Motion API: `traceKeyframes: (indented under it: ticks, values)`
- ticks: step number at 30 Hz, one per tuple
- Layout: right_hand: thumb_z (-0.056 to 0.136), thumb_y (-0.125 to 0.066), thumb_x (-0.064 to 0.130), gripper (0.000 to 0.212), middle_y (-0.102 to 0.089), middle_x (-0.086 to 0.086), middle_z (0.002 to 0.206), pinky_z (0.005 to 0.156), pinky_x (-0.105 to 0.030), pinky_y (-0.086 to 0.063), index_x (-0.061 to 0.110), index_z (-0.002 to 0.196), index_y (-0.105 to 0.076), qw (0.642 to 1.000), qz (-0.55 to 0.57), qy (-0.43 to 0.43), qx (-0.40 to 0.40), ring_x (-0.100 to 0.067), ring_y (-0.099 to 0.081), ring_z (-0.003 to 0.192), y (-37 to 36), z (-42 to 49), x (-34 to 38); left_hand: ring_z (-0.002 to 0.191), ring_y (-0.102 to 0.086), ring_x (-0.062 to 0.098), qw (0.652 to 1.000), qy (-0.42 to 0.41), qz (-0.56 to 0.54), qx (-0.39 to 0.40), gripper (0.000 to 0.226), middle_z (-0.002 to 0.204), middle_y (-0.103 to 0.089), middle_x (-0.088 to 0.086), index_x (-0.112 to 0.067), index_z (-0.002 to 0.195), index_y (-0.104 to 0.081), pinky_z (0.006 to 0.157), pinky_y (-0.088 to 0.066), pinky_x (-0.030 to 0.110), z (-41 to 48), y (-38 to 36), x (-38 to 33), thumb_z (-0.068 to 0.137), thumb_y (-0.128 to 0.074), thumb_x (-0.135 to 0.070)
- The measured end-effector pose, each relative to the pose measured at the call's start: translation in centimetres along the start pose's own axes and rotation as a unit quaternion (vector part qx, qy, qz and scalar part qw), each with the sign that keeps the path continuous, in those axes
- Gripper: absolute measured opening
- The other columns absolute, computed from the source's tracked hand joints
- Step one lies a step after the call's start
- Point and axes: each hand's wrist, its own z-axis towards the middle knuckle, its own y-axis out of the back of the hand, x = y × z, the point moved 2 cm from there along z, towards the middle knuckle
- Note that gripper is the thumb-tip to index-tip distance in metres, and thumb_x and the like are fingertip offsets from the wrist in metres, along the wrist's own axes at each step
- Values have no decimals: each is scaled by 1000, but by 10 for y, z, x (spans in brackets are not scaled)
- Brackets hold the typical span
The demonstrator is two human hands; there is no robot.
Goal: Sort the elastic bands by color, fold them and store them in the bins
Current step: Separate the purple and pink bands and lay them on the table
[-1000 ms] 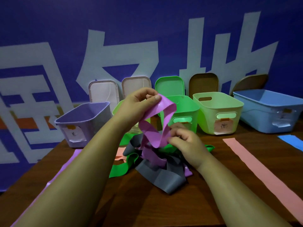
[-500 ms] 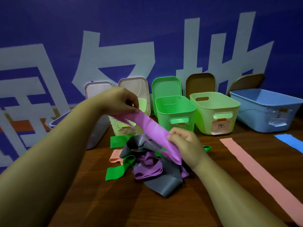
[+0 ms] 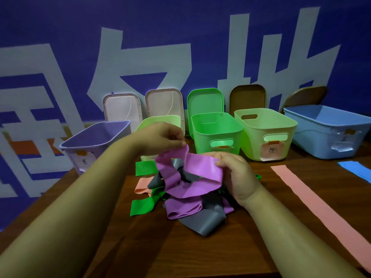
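Observation:
A purple elastic band hangs slack over a tangled pile of bands in grey, green, purple and pink on the brown table. My left hand pinches the band's upper left edge. My right hand grips its right end. A row of bins stands behind: a purple bin, a pale green bin partly hidden by my left hand, a bright green bin, a light green bin and a blue bin.
A long pink band lies flat on the table at right, and a blue band lies at the far right edge. Several lids lean against the blue wall behind the bins.
The purple band was stretched taut between my hands half a second ago; my hands have come closer together and the band now sags in a loose fold over the pile.

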Motion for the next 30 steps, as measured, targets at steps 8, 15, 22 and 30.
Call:
traceKeyframes:
  ticks: [8,15,22,30]
  values:
    - [84,-58,22,25,-75,-12,90,89,-45,-47,21,74,-81,999,-23,-31,-2,-39,-65,93,-1,6,-10,79,-73,17,988,101,-111,-21,25,87,-77,-2,-22,97,-71,76,-61,38,-18,-32,-17,107,-57,-41]
    - [81,-68,29,16,-57,-37,96,89,-45,-38,20,68,-70,999,-21,-45,6,-35,-53,94,-2,6,-13,78,-77,21,969,188,-146,63,31,86,-80,4,-13,101,-74,73,-63,36,-33,-50,-24,106,-58,-40]
    - [84,-61,24,32,-78,-18,103,96,-46,-54,10,102,-83,997,-56,-47,-22,-35,-71,102,1,3,-11,62,-73,14,959,208,-193,-20,10,78,-76,5,-18,91,-74,62,-63,32,-32,-56,-28,99,-70,-19]
    - [87,-66,27,10,-62,-12,85,75,-36,-44,21,80,-69,998,-31,-57,16,-24,-58,84,-3,1,-12,71,-78,15,968,160,-157,-111,8,73,-79,-1,-16,89,-77,64,-65,29,-17,0,-46,95,-75,-20]
